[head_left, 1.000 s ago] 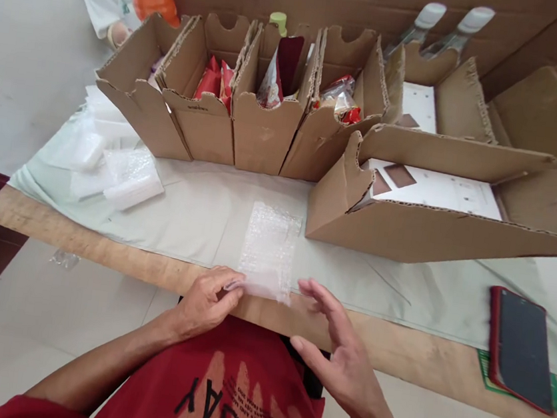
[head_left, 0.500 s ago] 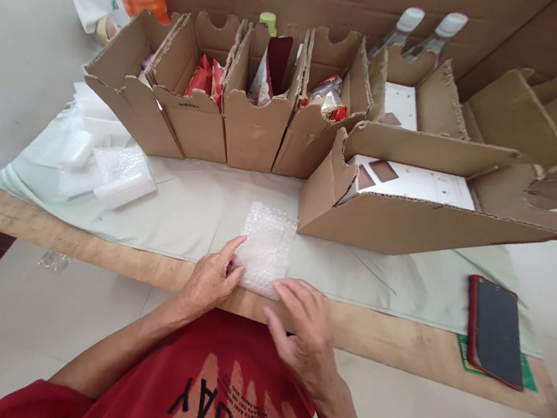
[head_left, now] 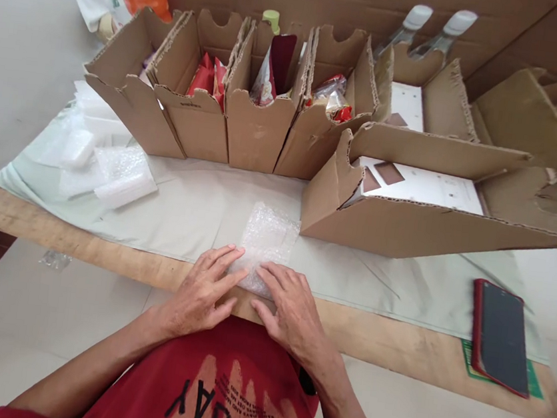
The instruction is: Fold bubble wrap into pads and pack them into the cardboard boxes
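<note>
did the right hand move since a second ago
Yes. The right hand came in leftward from beside the bubble wrap piece and now rests on its near edge, next to the left hand.

— How does the feed look on your end?

— Bright and even; I see soft daylight, strongest at the upper left where the wall [head_left: 21, 39] washes out almost white. Shadows are faint, only a thin one under the long cardboard box [head_left: 407, 230].

— Any glare?

— A little sheen on the bubble wrap [head_left: 268, 238] and on the dark phone [head_left: 503, 335].

— Sharpness?

— The centre is crisp. I notice wide-angle bending: the desk [head_left: 393, 346] edge curves, and the lower right corner darkens and blurs.
</note>
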